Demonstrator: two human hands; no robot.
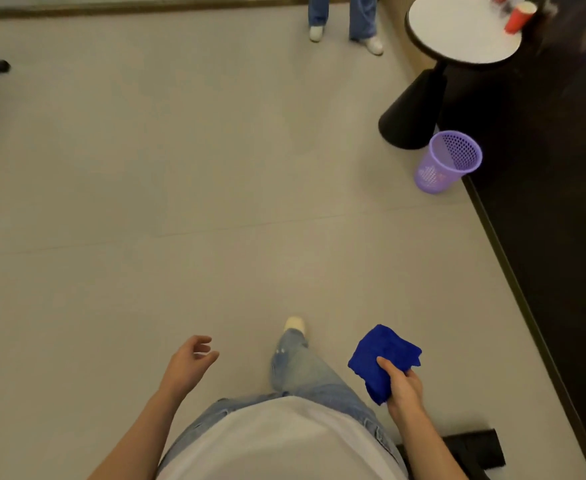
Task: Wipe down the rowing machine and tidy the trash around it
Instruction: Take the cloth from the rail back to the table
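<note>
- Right hand (pixel 404 386) grips the bunched blue cloth (pixel 378 358), thumb on top, low at my side.
- Left hand (pixel 189 362) hangs loosely curled, holding nothing.
- Purple basket (pixel 447 161) stands ahead, near the round bench (pixel 457 32).
- Rowing machine isn't clearly in view; I'd fold the cloth flat before wiping.

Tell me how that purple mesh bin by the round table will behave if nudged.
The purple bin is probably light: perforated plastic walls, nothing visible inside. It narrows toward its base, so a nudge near the rim may tip it, and then it could roll.
</note>
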